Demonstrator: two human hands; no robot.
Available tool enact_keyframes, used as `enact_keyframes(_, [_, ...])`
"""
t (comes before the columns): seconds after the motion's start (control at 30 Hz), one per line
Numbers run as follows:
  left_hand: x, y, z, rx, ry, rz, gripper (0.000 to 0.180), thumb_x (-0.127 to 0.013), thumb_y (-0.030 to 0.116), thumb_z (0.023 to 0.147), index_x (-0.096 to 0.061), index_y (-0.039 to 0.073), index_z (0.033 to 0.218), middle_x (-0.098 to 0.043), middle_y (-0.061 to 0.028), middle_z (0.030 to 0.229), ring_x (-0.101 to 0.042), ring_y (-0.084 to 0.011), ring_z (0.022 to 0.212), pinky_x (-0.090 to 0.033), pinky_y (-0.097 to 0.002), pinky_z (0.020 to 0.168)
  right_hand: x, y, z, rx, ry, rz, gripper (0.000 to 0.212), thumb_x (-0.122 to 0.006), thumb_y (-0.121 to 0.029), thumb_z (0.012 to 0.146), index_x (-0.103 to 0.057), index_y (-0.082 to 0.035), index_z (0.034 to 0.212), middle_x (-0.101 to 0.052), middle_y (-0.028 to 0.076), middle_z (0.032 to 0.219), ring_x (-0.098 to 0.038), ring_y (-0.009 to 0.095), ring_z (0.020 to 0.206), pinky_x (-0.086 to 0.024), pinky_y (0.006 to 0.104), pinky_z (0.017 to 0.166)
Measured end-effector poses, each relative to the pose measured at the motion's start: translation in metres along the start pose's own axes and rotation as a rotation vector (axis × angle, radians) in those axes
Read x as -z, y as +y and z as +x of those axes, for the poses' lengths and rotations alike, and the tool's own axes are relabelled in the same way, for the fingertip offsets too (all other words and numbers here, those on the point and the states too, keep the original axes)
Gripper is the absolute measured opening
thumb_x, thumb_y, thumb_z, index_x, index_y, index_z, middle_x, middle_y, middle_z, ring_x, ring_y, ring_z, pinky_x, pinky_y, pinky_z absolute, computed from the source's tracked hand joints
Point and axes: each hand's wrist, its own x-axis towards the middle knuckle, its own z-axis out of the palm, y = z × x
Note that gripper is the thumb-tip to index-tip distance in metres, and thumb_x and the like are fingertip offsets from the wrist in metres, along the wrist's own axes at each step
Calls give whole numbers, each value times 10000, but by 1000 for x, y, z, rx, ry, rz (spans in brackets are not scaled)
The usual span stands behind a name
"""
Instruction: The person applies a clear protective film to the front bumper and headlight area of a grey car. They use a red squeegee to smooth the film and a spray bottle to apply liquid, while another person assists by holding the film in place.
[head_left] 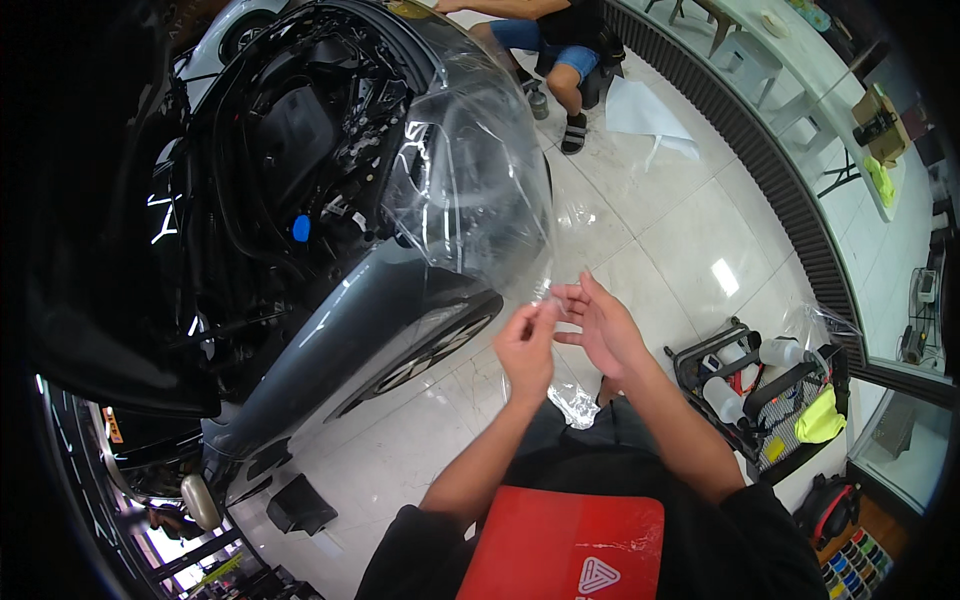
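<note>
Clear plastic film (pixel 470 190) lies wrinkled over the front corner of a dark grey car (pixel 345 310), and a loose end trails toward me. My left hand (pixel 525 350) is closed, thumb and fingertips pinching the film's edge just off the bumper. Close beside it, my right hand (pixel 608 332) has its fingers apart and stretched toward the left fingertips; whether they touch the film is hard to tell. A crumpled, shiny piece of film (pixel 575 403) hangs below both hands, in front of my legs.
The car's hood is up over the engine bay (pixel 300 140). Another person (pixel 560 50) sits on a low stool beyond the bumper, near a white sheet (pixel 650 118) on the floor. To my right stands a black tool cart (pixel 765 385) with spray bottles and a yellow cloth (pixel 820 418).
</note>
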Motion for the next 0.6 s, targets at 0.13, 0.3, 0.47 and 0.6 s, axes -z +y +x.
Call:
enact_keyframes(0.13, [62,-23,8,383,-252,-170,430,-499,380,1082,-704,2,1065,-688,-73,903,-657,-154,809,-509,-268,750,-43,-6,18,-34,74,110,190,-626,-313,1002,-643,-128,1041,-674,20,991,-621,190,955,-481,408,862])
enact_keyframes(0.3, [92,-14,126,699,-31,-1118,788,-422,707,979,-612,2,1277,-673,-157,1228,-596,-288,1172,-408,-466,1044,-69,-33,-3,60,128,155,120,-647,-254,992,-644,-134,997,-668,-15,879,-620,151,822,-485,365,771])
enact_keyframes(0.47, [131,4,193,554,-78,-1158,453,-531,470,1006,-660,64,1160,-698,-67,1108,-634,-234,1067,-483,-414,909,-85,-49,-14,147,154,190,128,-653,-229,990,-634,-104,1008,-644,-26,828,-596,115,742,-481,332,700])
enact_keyframes(0.6, [149,38,233,430,76,-914,120,-628,146,966,-676,97,1065,-666,-8,841,-646,-149,780,-501,-276,656,-84,-49,-16,220,199,174,124,-673,-200,965,-623,-96,1013,-641,-20,825,-593,114,714,-479,322,666])
